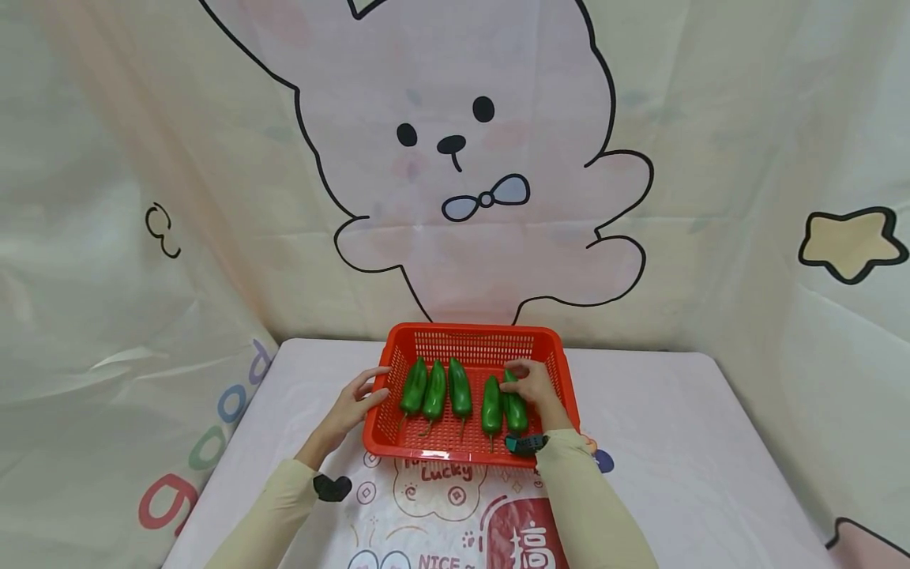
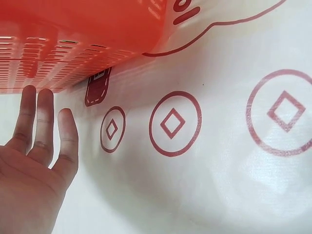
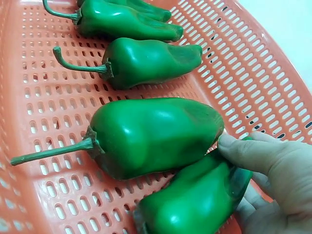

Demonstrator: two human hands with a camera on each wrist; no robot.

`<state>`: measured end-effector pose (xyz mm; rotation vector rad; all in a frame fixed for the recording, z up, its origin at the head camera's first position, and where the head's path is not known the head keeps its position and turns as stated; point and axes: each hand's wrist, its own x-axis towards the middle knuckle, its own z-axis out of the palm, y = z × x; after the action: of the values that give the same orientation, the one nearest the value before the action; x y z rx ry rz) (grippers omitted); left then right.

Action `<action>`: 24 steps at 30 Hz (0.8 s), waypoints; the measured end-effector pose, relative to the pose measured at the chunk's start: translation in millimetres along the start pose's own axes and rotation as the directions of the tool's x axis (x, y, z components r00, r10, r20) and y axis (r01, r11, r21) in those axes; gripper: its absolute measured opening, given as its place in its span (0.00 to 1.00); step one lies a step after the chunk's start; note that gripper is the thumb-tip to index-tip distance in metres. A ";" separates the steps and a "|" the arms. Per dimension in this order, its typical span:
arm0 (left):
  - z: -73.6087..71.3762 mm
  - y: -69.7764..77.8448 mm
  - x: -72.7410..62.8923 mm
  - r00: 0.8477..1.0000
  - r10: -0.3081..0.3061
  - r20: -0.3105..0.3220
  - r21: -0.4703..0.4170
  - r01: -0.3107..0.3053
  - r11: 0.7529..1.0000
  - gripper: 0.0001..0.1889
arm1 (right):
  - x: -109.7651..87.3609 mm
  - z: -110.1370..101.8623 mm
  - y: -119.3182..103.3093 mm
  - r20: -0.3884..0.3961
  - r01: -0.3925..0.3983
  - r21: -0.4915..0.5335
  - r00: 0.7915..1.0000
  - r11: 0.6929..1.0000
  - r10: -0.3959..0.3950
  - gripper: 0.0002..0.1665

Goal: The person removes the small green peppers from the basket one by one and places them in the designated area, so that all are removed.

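Several green peppers lie in a red plastic basket, their stems toward the person. My right hand grips the narrow end of the rightmost green pepper, its fingers round the far side. The thumb tip is right at the tip of the neighbouring pepper. At the basket's left side is my left hand, overlapping the rim in the head view. The left wrist view has three of its fingers nearly straight, fingertips right at the perforated outer wall.
Three more peppers lie in the basket's left half, with a gap before the right pair. The basket stands at the back of a table with a white printed cover. Printed cloth hangs behind and at both sides.
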<state>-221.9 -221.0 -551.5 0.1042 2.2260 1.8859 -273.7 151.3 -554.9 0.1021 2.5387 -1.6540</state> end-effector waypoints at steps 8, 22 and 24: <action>1.6 1.0 -0.1 1.000 -0.003 -0.002 0.002 0.003 1.000 0.26 | 1.0 -0.8 -2.4 -0.015 0.028 0.066 1.000 0.997 -0.027 0.22; 0.4 -0.5 0.3 1.000 0.000 -0.002 -0.011 0.000 1.000 0.26 | 2.0 -2.2 -8.6 0.017 0.108 0.124 0.994 0.986 -0.111 0.19; 0.9 -0.3 -0.3 1.000 0.003 0.000 -0.009 -0.003 1.000 0.26 | 1.3 -2.5 -9.7 0.008 0.126 0.132 0.992 0.983 -0.128 0.19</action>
<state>-221.3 -220.3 -551.9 0.1055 2.2189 1.8968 -276.3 149.6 -545.3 -0.0644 2.4697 -1.8595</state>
